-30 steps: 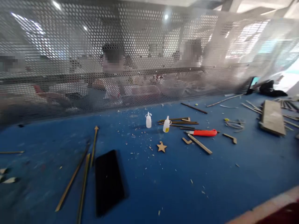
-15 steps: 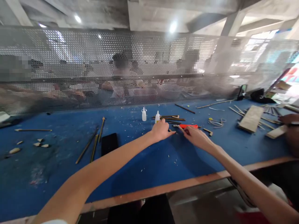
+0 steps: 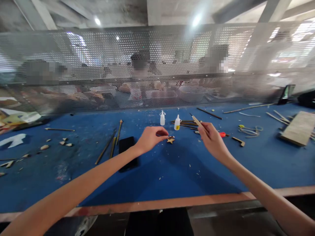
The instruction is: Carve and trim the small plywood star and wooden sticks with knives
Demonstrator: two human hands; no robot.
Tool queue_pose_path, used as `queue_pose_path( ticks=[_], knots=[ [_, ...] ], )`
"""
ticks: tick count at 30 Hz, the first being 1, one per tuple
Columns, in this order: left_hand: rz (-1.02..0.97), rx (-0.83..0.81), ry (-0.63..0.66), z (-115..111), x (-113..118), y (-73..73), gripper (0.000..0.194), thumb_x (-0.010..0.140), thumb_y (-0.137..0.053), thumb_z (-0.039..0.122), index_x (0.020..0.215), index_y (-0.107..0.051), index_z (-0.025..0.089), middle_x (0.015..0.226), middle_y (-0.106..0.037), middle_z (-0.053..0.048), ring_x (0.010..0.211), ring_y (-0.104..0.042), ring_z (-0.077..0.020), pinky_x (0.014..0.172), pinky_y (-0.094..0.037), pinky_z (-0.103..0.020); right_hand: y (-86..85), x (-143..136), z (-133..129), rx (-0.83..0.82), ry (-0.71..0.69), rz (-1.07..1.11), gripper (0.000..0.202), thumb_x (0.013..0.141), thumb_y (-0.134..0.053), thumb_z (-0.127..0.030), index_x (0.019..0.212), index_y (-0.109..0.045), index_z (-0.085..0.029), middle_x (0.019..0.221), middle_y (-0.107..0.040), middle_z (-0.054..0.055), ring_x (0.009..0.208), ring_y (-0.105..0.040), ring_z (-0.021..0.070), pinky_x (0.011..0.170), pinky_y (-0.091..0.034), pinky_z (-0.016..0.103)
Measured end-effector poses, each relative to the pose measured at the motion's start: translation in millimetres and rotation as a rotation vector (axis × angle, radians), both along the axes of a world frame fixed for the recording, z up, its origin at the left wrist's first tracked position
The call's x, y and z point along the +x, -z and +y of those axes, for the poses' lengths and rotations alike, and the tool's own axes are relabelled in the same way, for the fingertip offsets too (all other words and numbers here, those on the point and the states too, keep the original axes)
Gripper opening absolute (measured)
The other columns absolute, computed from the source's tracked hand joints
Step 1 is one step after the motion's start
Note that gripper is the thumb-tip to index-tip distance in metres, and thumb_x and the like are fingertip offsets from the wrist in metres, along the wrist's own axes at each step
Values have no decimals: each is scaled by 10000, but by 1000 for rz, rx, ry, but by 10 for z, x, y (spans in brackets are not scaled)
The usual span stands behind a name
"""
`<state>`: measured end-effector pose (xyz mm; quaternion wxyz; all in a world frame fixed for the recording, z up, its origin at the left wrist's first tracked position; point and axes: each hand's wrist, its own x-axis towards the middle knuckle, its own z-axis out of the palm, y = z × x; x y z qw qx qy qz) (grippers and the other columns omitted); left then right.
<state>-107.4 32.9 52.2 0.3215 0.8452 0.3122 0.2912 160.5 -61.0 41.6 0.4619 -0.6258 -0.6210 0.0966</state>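
My left hand (image 3: 153,139) is closed in a pinch at the edge of a small wooden star (image 3: 171,141), just above the blue table. In my right hand (image 3: 213,139) is a slim wooden-handled tool (image 3: 197,121), its thin dark tip pointing up and left. Behind the hands stand two small white squeeze bottles, a plain bottle (image 3: 162,118) and a yellow-labelled bottle (image 3: 177,123). Several dark thin sticks (image 3: 188,123) lie beside them. A red-handled tool (image 3: 222,134) is partly hidden behind my right hand.
A black phone (image 3: 126,149) lies near my left forearm, with dark sticks (image 3: 105,149) beyond it. Wood pieces (image 3: 44,147) are scattered at the left. A small L-shaped piece (image 3: 239,141), a tangled cord (image 3: 251,131) and a wooden block (image 3: 299,127) lie right. A perforated metal screen (image 3: 157,95) stands behind.
My hands have moved apart. The right hand has lifted the slim tool, its tip now raised; the left has shifted left in view, revealing the star. The view has turned left.
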Motion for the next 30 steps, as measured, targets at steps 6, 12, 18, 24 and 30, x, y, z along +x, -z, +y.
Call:
queue_pose_path(
  ticks=[6, 12, 18, 24, 30],
  knots=[
    [-84, -97, -142, 30, -845, 219, 127, 861, -713, 269, 944, -703, 175, 896, -770, -38, 837, -749, -188, 828, -606, -323, 2, -953, 380, -45, -392, 121, 384, 1040, -348, -345, 1399, -471, -281, 817, -566, -7, 568, -469, 119, 556, -448, 269],
    [-183, -116, -165, 42, -956, 370, 112, 866, -722, 249, 955, -712, 181, 932, -762, -32, 867, -746, -174, 859, -607, -300, 139, -1343, 563, -123, -497, -13, 152, 969, -518, -301, 1068, -608, -230, 981, -682, 36, 746, -611, 148, 720, -506, 301],
    [-250, -117, -207, -43, -999, 345, 120, 853, -760, 270, 942, -734, 194, 923, -764, -22, 841, -745, -173, 842, -615, -289, 144, -1313, 434, -139, -463, -82, 171, 921, -619, -286, 1087, -599, -251, 903, -666, 2, 728, -614, 144, 728, -509, 302],
    [-256, -180, -192, -142, -953, 372, 128, 839, -775, 269, 938, -749, 192, 913, -772, -14, 840, -746, -172, 861, -613, -296, 166, -1336, 367, -119, -491, -74, 166, 924, -643, -285, 1084, -614, -251, 899, -690, -3, 734, -636, 136, 728, -523, 295],
    [-335, -337, -165, -181, -909, 383, 281, 802, -805, 293, 1060, -743, 199, 1009, -777, -33, 942, -745, -202, 926, -607, -343, 207, -1422, 338, -53, -476, 30, 68, 936, -637, -281, 986, -620, -237, 936, -729, 19, 818, -686, 162, 797, -556, 323]
  ],
)
